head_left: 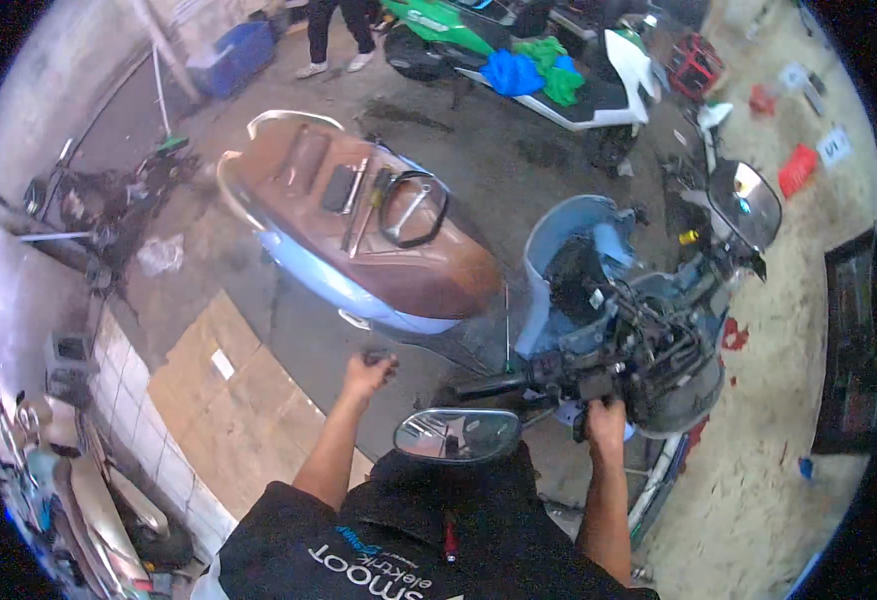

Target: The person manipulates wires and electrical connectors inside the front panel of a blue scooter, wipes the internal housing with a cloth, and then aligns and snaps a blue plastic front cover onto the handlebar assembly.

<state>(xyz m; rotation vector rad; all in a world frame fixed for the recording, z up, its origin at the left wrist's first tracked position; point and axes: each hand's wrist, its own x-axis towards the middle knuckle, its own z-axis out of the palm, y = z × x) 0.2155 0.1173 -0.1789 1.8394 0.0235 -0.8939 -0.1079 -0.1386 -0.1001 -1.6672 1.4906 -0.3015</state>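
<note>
My left hand (366,376) is raised below the scooter's brown seat (428,282), its fingers curled round a small dark object I cannot make out. My right hand (604,422) grips a dark part at the stripped handlebar assembly (633,360) of a partly dismantled scooter. A black handlebar grip (488,384) and a mirror (455,433) lie between my hands. On the seat are a wrench (413,212), a black loop (442,216) and other tools. A pale blue curved body panel (543,275) stands beside the handlebar.
A person (330,35) stands at the back near a blue bin (230,60). A green and white scooter (598,90) with cloths on it is behind. Cardboard (213,395) covers floor at left, beside another scooter (98,480). A pale wall runs along the right.
</note>
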